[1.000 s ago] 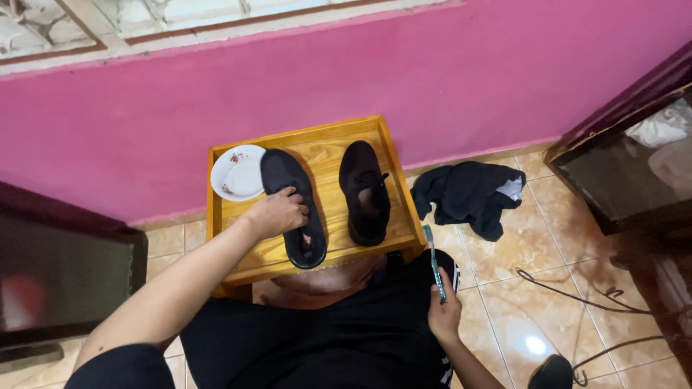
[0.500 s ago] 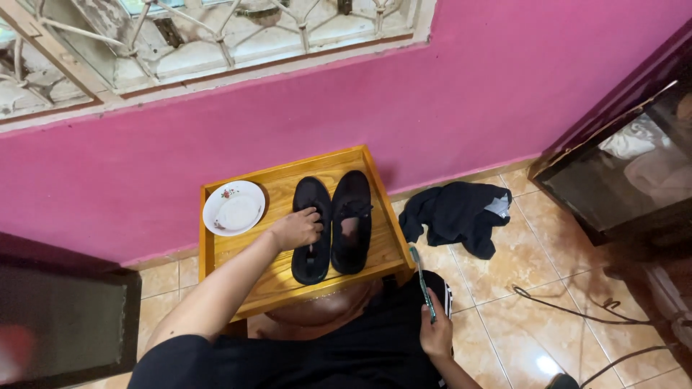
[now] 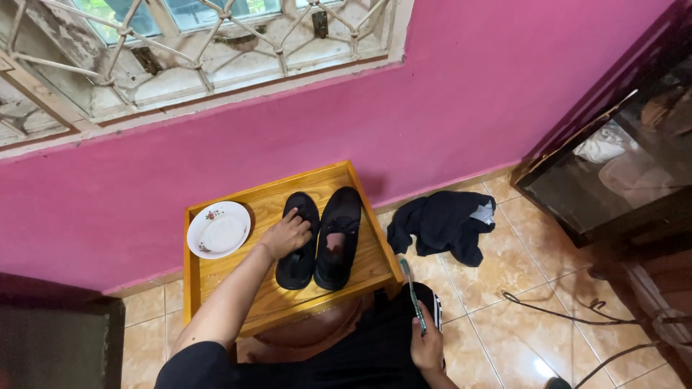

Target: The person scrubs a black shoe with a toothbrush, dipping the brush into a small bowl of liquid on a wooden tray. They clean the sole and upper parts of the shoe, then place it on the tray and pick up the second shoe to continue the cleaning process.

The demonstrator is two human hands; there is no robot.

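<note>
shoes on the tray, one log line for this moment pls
left hand: on left shoe | right hand: holds toothbrush | right shoe: beside, on tray | plate: on tray

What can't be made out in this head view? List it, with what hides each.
- Left shoe: its middle lies under the left hand.
- Toothbrush: lower handle hidden in the right hand; bristles too small.
- Tray: near edge partly covered by the forearm and knee.
- Dark cloth: crumpled, kind unclear.

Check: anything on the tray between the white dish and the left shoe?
Only bare tray wood between white dish and left shoe; the left hand rests on that shoe. Head view.
</note>
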